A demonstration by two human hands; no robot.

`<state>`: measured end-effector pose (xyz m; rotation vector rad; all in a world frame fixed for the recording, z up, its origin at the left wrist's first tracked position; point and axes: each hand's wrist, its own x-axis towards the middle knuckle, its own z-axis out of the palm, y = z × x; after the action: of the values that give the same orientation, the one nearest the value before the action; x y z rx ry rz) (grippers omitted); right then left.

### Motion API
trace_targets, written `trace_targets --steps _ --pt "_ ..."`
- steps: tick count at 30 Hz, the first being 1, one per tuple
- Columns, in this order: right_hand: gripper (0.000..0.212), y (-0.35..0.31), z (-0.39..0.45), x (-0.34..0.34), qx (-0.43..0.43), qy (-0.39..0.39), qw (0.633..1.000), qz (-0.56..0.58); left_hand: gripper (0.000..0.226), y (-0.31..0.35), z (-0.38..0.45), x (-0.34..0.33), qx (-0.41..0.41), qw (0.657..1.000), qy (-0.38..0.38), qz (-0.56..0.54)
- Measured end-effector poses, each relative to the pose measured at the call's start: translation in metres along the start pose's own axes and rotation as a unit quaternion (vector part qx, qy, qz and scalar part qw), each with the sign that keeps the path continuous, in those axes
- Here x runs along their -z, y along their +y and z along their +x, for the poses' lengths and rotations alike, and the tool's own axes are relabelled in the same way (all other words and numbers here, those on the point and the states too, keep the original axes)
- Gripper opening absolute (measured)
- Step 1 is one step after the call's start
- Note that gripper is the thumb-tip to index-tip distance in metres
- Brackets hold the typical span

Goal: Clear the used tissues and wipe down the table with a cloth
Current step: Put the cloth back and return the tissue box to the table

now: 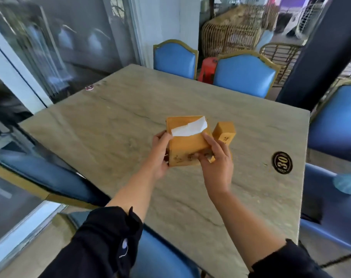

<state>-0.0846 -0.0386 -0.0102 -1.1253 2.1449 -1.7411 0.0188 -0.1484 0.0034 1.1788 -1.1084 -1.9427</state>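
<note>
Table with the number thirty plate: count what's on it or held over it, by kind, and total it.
Wooden tissue box, held by left hand and right hand: 1
Small wooden holder: 1
White tissue sticking from the box: 1
Bottle cap: 1
Number plate: 1
Total: 5

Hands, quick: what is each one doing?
Left hand: holding the wooden tissue box by its left side.
Right hand: holding the same box by its right side.
</note>
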Motion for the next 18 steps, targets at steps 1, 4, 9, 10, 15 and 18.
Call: trace_targets --steps 1,4,9,10,15,18 --pt "0.059 -0.004 0.002 -0.012 -0.002 0.002 1.0 0.0 0.033 0.005 0.006 0.011 0.0 1.0 -0.005 -0.003" --pt "0.06 -0.014 0.006 -0.052 -0.012 0.011 1.0 -0.011 0.046 0.024 0.026 0.046 0.001 0.999 -0.04 -0.003" --pt "0.065 -0.037 0.006 -0.114 -0.041 0.055 0.997 -0.03 0.034 0.047 0.054 0.097 -0.012 0.994 -0.112 0.009" --pt "0.069 -0.042 0.004 -0.125 -0.05 0.064 0.996 -0.037 0.035 0.052 0.059 0.108 -0.013 0.992 -0.124 0.014" --pt "0.073 -0.069 -0.002 -0.164 -0.095 0.078 0.991 -0.057 0.041 0.077 0.073 0.149 0.002 0.99 -0.141 0.013" --pt "0.062 -0.082 -0.002 -0.176 -0.09 0.073 0.991 -0.06 0.05 0.087 0.08 0.165 0.004 0.991 -0.137 -0.002"
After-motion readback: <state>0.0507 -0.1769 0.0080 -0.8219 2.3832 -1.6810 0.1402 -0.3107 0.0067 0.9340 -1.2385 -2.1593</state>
